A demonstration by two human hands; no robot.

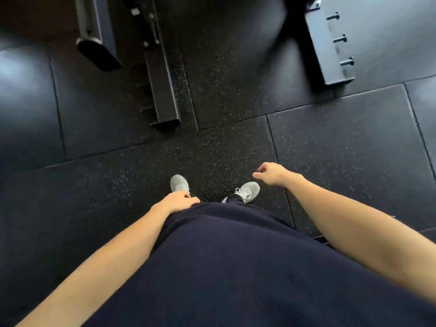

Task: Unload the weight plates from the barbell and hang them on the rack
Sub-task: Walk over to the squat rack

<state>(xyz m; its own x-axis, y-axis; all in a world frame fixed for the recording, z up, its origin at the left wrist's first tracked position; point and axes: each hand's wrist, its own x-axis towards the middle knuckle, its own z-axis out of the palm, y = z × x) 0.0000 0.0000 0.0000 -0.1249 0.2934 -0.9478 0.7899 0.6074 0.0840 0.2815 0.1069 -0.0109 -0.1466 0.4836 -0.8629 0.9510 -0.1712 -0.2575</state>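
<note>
left hand (175, 201): fingers together, resting on navy shirt (236, 267), holds nothing | right hand (271, 173): fingers loosely curled, empty, over floor (342, 142) | plates, barbell: out of view | rack post (330, 43): upper right, three pegs

Black rubber floor (226, 142), flecked pale grey. Navy top (236, 267). Grey shoes (249, 188), white laces. Black steel frame (162, 90); grey-blue post (330, 50) with dark pegs.

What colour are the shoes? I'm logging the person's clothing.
Light grey shoes with pale laces, shown in the head view.
</note>
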